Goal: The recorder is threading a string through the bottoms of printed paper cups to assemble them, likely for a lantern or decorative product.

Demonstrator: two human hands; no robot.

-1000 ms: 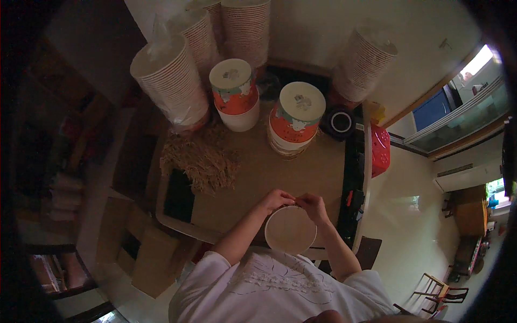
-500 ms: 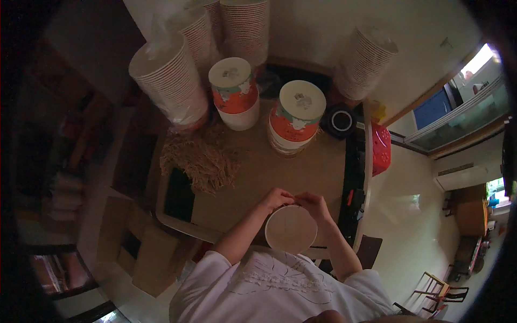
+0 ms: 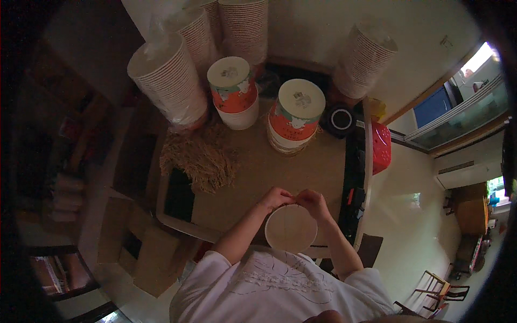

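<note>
A paper bucket [image 3: 291,230] with a pale round face is held close against my body at the table's near edge. At its far rim my left hand [image 3: 277,199] and my right hand [image 3: 312,202] almost meet, fingers closed in a pinch. What lies between the fingertips is too small and dark to make out. To the left on the table is a tangled heap of brown twine strands [image 3: 199,161]. Beyond my hands stand two upturned stacks of printed buckets, a left stack [image 3: 233,94] and a right stack [image 3: 295,118], in orange, green and white.
Tall plastic-wrapped stacks of white buckets [image 3: 169,81] stand at the back left, another stack [image 3: 366,59] at the back right. A black roll [image 3: 341,120] lies near the right edge, with a red basket [image 3: 381,148] beside it. Cardboard boxes [image 3: 153,258] sit at lower left.
My fingers shift slightly at the bucket's far rim, the right hand's pose turning a little. The bucket and everything on the table stay in place.
</note>
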